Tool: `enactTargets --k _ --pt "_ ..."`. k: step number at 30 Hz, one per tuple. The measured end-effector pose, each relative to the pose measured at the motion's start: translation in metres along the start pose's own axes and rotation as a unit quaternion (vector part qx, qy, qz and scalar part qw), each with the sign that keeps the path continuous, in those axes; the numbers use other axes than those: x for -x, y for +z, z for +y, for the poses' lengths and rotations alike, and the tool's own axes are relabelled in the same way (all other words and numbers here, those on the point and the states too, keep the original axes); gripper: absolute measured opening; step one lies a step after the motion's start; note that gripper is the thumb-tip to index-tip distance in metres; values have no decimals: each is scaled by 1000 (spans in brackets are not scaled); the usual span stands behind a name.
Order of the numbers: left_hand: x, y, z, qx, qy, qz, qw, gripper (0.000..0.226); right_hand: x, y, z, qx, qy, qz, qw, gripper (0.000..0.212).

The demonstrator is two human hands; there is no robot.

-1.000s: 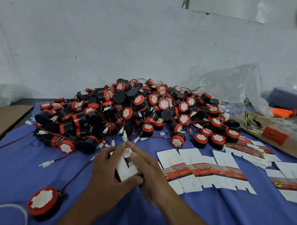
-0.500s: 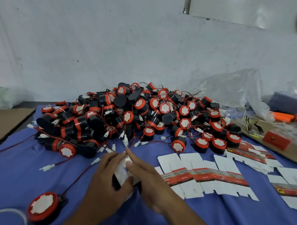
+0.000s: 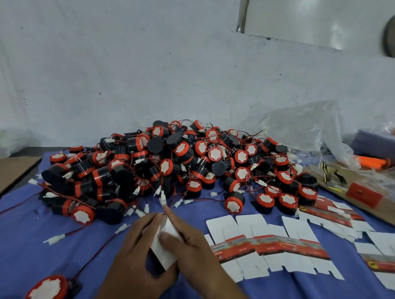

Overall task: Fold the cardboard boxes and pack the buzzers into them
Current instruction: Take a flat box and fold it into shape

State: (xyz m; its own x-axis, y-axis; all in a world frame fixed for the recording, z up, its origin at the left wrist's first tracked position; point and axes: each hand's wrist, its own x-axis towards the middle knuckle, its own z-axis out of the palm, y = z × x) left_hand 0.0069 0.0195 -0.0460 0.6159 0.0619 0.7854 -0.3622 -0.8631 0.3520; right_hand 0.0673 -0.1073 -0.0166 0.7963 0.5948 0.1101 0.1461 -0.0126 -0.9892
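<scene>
Between both hands, white cardboard box (image 3: pixel 164 244) part-folded, left hand (image 3: pixel 139 257) & right hand (image 3: pixel 188 245) each clamped on it

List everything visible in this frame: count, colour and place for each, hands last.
buzzers: a large pile, too many to count, black with red rims and white faces, centre of the cloth
lone buzzer: one, red and white, bottom left corner
flat boxes: several overlapping, white with red bands, right of the hands
cloth: one, blue, covering the table
plastic bag: one, clear, right rear
cardboard sheet: one, brown, left edge
box: one, white, partly folded, between both hands
left hand: holding the box
right hand: pressing on the box
</scene>
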Motion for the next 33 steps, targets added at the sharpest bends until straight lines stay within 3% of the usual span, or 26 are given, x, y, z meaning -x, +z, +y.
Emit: enactTargets --k 3,8,12,16,19,22,25,30,33 --pt "-2 -2 3 6 11 8 1000 73 0 2 0 12 -17 10 1000 49" --pt "1 -5 -1 -13 5 -3 1000 82 5 4 -1 86 -74 -8 994 44" --pt "0 -2 2 -26 1 -19 999 90 4 -2 -2 85 -65 -20 994 42" --pt "-4 -3 -2 49 19 -55 997 93 4 -16 -9 129 -116 3 985 51" --pt "-18 0 -11 151 -145 -78 975 127 7 -32 -12 245 -151 -30 957 79" --pt "-7 2 -21 70 -29 -122 990 90 7 -40 -10 307 -164 -71 935 99" --pt "4 3 -39 -30 66 -136 988 76 5 -35 -1 371 -133 -123 911 103" --pt "2 1 -45 -96 105 -97 985 62 0 -45 12 528 -261 -62 806 66" --pt "-2 -2 -40 -123 111 -81 983 61 -5 -52 15 535 -252 -47 805 58"
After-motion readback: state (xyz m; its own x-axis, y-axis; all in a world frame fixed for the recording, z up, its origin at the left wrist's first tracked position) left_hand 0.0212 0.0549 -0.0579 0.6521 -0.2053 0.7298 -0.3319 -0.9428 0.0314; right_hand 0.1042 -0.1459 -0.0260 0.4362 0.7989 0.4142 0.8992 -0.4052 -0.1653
